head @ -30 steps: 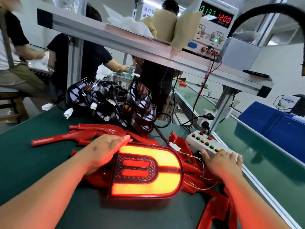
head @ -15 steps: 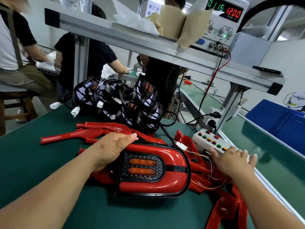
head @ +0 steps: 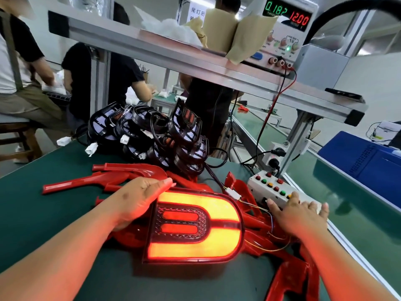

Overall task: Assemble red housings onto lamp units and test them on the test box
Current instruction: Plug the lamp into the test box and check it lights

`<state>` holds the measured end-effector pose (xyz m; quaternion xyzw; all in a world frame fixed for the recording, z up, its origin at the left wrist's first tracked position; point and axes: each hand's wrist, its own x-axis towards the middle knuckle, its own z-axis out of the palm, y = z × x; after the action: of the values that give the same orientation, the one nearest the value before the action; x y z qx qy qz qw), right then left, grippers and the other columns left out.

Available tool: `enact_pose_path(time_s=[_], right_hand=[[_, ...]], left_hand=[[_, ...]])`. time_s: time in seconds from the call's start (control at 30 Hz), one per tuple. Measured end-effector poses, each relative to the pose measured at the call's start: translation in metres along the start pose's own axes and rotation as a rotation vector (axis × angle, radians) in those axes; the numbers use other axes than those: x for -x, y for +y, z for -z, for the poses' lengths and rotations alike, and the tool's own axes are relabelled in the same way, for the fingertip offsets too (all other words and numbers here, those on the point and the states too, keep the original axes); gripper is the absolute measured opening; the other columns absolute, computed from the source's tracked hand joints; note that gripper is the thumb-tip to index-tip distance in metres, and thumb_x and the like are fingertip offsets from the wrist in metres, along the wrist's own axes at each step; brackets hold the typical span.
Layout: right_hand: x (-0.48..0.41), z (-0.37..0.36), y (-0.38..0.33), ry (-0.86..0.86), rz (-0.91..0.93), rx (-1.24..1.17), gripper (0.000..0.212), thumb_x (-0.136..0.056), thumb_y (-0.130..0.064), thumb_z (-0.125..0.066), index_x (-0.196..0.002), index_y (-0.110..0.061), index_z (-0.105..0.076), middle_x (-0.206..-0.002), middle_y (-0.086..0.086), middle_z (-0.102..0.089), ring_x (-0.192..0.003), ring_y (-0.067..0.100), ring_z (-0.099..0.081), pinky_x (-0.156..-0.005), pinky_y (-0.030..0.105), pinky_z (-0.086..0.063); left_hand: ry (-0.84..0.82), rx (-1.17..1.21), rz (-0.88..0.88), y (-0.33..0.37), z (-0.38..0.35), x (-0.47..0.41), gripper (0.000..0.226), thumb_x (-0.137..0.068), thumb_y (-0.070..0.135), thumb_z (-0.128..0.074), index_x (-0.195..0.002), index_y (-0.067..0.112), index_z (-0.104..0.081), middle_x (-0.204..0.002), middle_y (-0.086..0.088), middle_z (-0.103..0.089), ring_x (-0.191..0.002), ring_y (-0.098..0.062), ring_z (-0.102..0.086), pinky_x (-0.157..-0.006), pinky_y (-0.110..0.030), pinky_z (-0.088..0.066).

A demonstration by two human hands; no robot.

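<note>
**Red lamp glowing under my left hand**

Red and yellow light pours from the lamp [head: 193, 227], which lies flat on the green mat [head: 43, 192] in the near middle of the bench. Its outer band shines yellow and the two inner bars burn red. My left hand [head: 138, 200] rests on the lamp's left edge, fingers together and curled over its far corner, thumb tucked below the rim. My right hand [head: 301, 216] lies palm down on the near end of the test box [head: 271, 187], fingers spread apart across its top, holding nothing; which button they touch I cannot tell.

Thin wires run from a small white plug [head: 233, 194] at the lamp's far right corner toward the box. Loose red housings [head: 121, 174] lie just beyond the lamp on the left, and more sit under and to the right of it. Farther back a heap of black lamp units [head: 156, 135] with white connectors stands on the mat. On the shelf [head: 195, 61] above, far right, the power supply [head: 286, 29] reads 0.182 in green and 12.00 in red.
</note>
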<state>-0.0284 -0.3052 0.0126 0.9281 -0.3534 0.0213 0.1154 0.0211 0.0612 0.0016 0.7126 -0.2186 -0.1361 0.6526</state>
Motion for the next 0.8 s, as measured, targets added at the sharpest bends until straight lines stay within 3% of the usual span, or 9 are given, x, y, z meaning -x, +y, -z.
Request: enact_pose_path(time_s=[0.07, 0.17, 0.27, 0.33, 0.43, 0.63, 0.8], right_hand=[[-0.004, 0.003, -0.001, 0.039, 0.022, -0.002, 0.096, -0.084, -0.080, -0.009, -0.155, -0.015, -0.006, -0.161, 0.017, -0.018, -0.150, 0.034, -0.007, -0.115, 0.056, 0.012], [-0.014, 0.008, -0.011, 0.120, 0.175, -0.097, 0.084, -0.092, -0.071, -0.020, -0.155, -0.017, -0.009, -0.164, 0.003, -0.009, -0.151, 0.021, 0.004, -0.113, 0.053, 0.018], [-0.025, 0.009, -0.027, 0.073, 0.290, -0.126, 0.075, -0.097, -0.063, -0.024, -0.154, -0.016, -0.013, -0.164, 0.001, -0.012, -0.150, 0.015, 0.008, -0.112, 0.049, 0.021], [-0.031, 0.005, -0.033, 0.039, 0.307, -0.107, 0.071, -0.097, -0.061, -0.024, -0.151, -0.015, -0.020, -0.163, 0.004, -0.015, -0.150, 0.014, 0.007, -0.114, 0.051, 0.018], [-0.038, -0.001, -0.037, 0.054, 0.303, -0.105, 0.068, -0.096, -0.059, -0.026, -0.146, -0.013, -0.032, -0.161, 0.008, -0.021, -0.151, 0.014, 0.002, -0.116, 0.051, 0.013], [-0.041, -0.006, -0.039, 0.042, 0.305, -0.116, 0.070, -0.096, -0.059, -0.026, -0.147, -0.012, -0.029, -0.160, 0.006, -0.026, -0.151, 0.014, 0.004, -0.116, 0.050, 0.013], [-0.040, -0.006, -0.037, 0.044, 0.310, -0.111, 0.071, -0.096, -0.059, -0.026, -0.149, -0.012, -0.027, -0.161, 0.008, -0.023, -0.151, 0.016, 0.003, -0.117, 0.051, 0.012]], left_hand=[[-0.007, 0.042, 0.005, 0.001, -0.002, 0.001, 0.060, -0.083, 0.064, -0.057, -0.101, 0.009, -0.076, -0.105, -0.010, -0.075, -0.109, -0.023, -0.068, -0.113, -0.049, -0.036], [0.008, 0.036, 0.013, 0.000, -0.002, 0.000, 0.053, -0.085, 0.057, -0.054, -0.100, 0.011, -0.076, -0.109, -0.008, -0.074, -0.114, -0.024, -0.065, -0.114, -0.049, -0.034], [0.000, 0.042, 0.001, 0.000, -0.002, 0.000, 0.050, -0.085, 0.056, -0.054, -0.096, 0.013, -0.078, -0.104, -0.004, -0.076, -0.108, -0.016, -0.068, -0.112, -0.041, -0.036], [0.007, 0.037, -0.022, 0.002, -0.003, 0.001, 0.042, -0.084, 0.055, -0.054, -0.080, 0.021, -0.079, -0.093, 0.000, -0.077, -0.095, -0.007, -0.070, -0.102, -0.032, -0.041], [-0.010, 0.044, -0.041, 0.001, -0.002, 0.001, 0.044, -0.083, 0.056, -0.054, -0.073, 0.019, -0.077, -0.082, -0.005, -0.077, -0.078, -0.008, -0.070, -0.090, -0.035, -0.042], [-0.014, 0.053, -0.053, -0.002, -0.001, -0.001, 0.053, -0.084, 0.054, -0.054, -0.082, 0.005, -0.076, -0.088, -0.016, -0.076, -0.083, -0.018, -0.072, -0.092, -0.037, -0.043], [-0.002, 0.040, -0.047, 0.000, -0.002, -0.001, 0.045, -0.085, 0.051, -0.053, -0.075, 0.015, -0.078, -0.086, -0.011, -0.076, -0.081, -0.012, -0.071, -0.095, -0.039, -0.043]])
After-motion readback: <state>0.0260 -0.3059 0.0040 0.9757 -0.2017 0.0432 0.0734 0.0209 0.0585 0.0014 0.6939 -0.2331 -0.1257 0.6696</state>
